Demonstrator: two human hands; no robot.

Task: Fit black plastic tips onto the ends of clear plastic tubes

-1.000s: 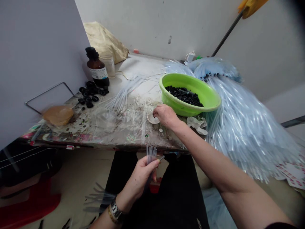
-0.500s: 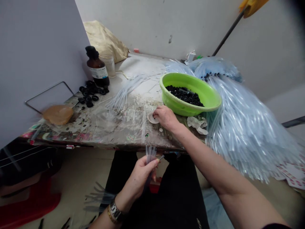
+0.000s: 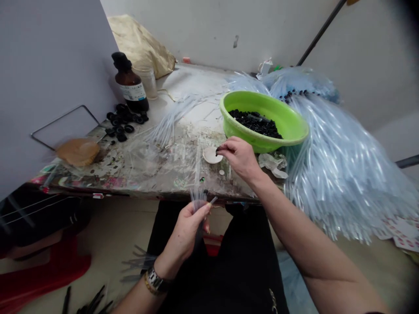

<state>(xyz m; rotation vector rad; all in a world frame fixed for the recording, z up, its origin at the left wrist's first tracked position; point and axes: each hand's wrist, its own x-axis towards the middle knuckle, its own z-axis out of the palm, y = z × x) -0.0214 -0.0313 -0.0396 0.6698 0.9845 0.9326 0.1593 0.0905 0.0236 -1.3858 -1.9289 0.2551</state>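
My left hand [image 3: 188, 226] is closed around a bundle of clear plastic tubes [image 3: 197, 198] in front of the table edge. One tube end [image 3: 214, 200] sticks out to the right past my thumb. My right hand [image 3: 238, 158] pinches a small black part [image 3: 217, 151] over the right rim of a shallow white dish [image 3: 209, 155]. Just behind that hand stands a lime green basin [image 3: 255, 141], with many small black pieces [image 3: 253, 123] inside it.
A large heap of clear tubes [image 3: 347, 165] hangs over the table's right side. Loose tubes [image 3: 172, 120] lie mid-table. At left are a brown bottle [image 3: 131, 87], black caps [image 3: 120, 124], a clear cup [image 3: 149, 83] and a round tan block [image 3: 77, 151]. Crumpled paper [image 3: 273, 165] lies below the basin.
My right hand has lifted slightly and moved right from the dish, so the black part in its fingertips now shows. My left hand keeps the tubes and appears a little higher and further left.
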